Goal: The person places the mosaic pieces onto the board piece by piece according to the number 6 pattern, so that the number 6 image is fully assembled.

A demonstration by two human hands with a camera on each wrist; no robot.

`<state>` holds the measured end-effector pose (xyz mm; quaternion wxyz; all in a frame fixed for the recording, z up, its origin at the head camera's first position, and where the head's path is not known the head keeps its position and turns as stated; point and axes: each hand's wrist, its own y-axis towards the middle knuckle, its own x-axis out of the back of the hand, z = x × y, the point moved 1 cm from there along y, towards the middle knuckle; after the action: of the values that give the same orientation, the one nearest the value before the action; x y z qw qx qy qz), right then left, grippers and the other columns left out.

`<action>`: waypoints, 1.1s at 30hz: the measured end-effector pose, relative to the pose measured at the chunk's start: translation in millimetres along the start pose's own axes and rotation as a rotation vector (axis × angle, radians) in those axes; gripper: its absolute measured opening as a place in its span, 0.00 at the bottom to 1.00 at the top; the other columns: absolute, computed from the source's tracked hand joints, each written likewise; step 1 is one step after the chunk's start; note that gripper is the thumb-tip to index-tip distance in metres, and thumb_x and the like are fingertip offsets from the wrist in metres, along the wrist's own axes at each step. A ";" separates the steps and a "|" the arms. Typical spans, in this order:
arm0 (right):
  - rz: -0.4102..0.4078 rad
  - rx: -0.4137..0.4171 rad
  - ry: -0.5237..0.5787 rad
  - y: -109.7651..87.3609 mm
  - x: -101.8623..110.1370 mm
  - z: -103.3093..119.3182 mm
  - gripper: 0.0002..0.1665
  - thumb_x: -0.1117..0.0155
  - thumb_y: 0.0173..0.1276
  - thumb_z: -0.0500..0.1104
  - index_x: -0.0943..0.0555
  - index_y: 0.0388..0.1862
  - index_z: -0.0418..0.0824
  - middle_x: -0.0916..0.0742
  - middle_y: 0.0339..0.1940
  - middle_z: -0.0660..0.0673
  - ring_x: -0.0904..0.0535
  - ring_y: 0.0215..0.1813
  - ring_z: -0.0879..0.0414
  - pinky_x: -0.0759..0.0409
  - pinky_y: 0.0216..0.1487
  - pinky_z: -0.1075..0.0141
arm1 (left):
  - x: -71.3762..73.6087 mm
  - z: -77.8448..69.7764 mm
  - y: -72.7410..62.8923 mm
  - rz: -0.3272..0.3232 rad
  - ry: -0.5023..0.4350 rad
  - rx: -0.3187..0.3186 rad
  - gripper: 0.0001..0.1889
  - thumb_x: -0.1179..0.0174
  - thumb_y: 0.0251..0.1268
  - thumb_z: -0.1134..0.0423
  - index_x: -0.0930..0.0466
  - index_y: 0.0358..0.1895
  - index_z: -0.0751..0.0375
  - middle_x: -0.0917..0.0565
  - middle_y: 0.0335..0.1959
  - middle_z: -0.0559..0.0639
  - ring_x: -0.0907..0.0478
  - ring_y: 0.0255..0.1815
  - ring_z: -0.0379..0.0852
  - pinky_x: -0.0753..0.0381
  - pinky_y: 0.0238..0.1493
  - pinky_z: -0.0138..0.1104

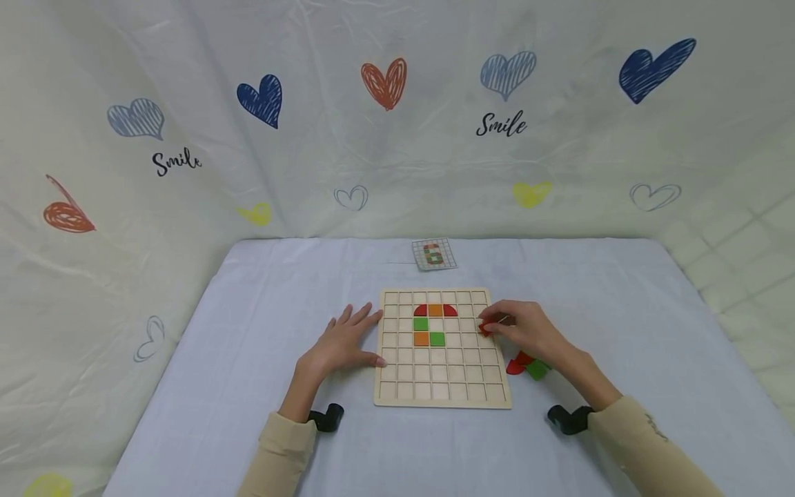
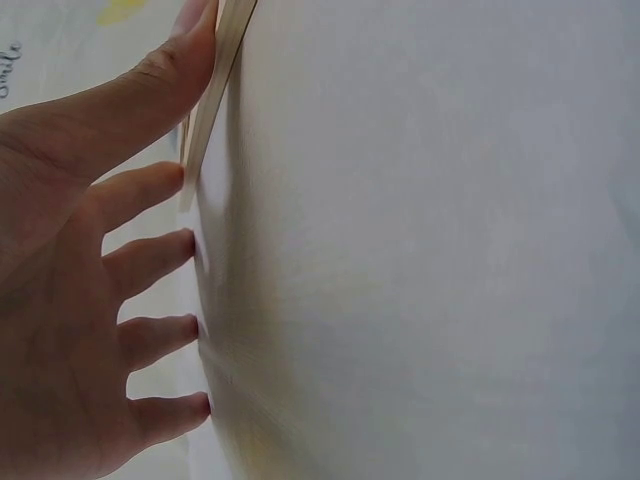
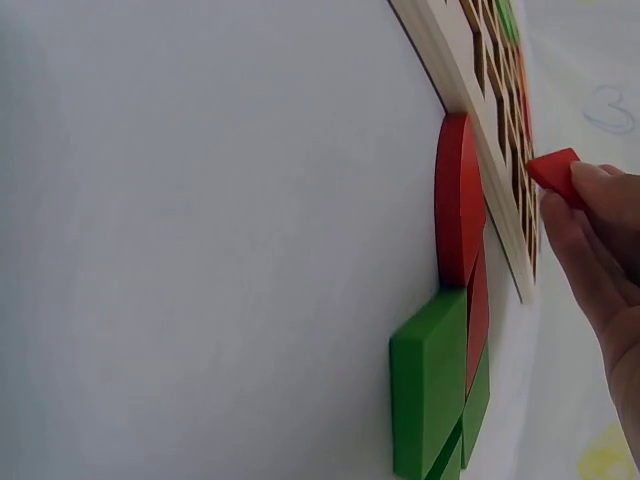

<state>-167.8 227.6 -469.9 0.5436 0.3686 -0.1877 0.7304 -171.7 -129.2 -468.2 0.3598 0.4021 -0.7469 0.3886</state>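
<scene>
A light wooden grid board (image 1: 439, 393) lies flat on the table. Set in its cells are red rounded tiles (image 1: 420, 311), orange squares (image 1: 421, 339) and green squares (image 1: 437, 339). My left hand (image 1: 340, 343) has its fingers spread, with thumb and index fingertip touching the board's left edge; the thumb (image 2: 150, 95) shows against that edge in the left wrist view. Above the board's right edge my right hand (image 1: 524, 328) pinches a red tile (image 3: 556, 172) between thumb and fingers. Loose red (image 3: 458, 200) and green tiles (image 3: 430, 385) lie beside the board, below that hand.
Behind the board lies a small card (image 1: 434, 255) printed with a coloured figure on a grid. A white cloth covers the table (image 1: 248, 310). A white curtain (image 1: 435, 152) with hearts and lettering hangs behind. Black wrist-worn devices (image 1: 329, 418) show at both wrists.
</scene>
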 end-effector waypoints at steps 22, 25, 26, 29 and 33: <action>0.204 0.075 0.069 25.3 -25.0 19.5 0.07 0.28 0.68 0.36 0.10 0.43 0.45 0.10 0.40 0.53 0.17 0.41 0.60 0.15 0.48 0.71 | 1.3 -0.5 -0.3 0.001 -0.004 0.004 0.53 0.24 0.54 0.42 0.41 0.82 0.47 0.47 0.85 0.51 0.59 0.86 0.64 0.55 0.80 0.65; 0.217 0.096 0.077 27.9 -27.8 21.1 0.07 0.27 0.67 0.37 0.10 0.44 0.44 0.09 0.40 0.53 0.16 0.42 0.59 0.15 0.49 0.70 | 1.2 -0.6 0.2 0.000 -0.003 0.003 0.53 0.24 0.54 0.41 0.41 0.82 0.47 0.47 0.85 0.51 0.59 0.86 0.64 0.55 0.80 0.65; 0.220 0.100 0.075 28.9 -28.9 21.4 0.08 0.27 0.67 0.37 0.10 0.44 0.43 0.09 0.40 0.53 0.16 0.42 0.59 0.15 0.49 0.70 | 1.1 -0.5 0.2 0.000 -0.001 0.002 0.53 0.24 0.54 0.41 0.41 0.82 0.47 0.47 0.85 0.51 0.59 0.86 0.64 0.54 0.80 0.65; 0.226 0.097 0.071 30.5 -31.7 22.1 0.08 0.26 0.67 0.37 0.10 0.44 0.44 0.09 0.39 0.53 0.17 0.42 0.60 0.15 0.48 0.71 | 0.7 0.3 0.7 0.001 0.003 0.003 0.53 0.24 0.54 0.41 0.42 0.82 0.46 0.47 0.85 0.51 0.59 0.86 0.64 0.54 0.80 0.65; 0.219 0.101 0.049 31.2 -34.8 22.4 0.08 0.26 0.66 0.35 0.10 0.43 0.43 0.10 0.39 0.53 0.17 0.41 0.60 0.15 0.46 0.69 | 0.7 0.5 0.5 0.003 -0.001 0.003 0.53 0.24 0.54 0.41 0.42 0.82 0.46 0.47 0.85 0.51 0.59 0.86 0.64 0.55 0.80 0.65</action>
<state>-184.7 179.1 -477.1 0.4457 0.3546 -0.1765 0.8028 -172.5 -129.6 -467.9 0.3584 0.4018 -0.7470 0.3901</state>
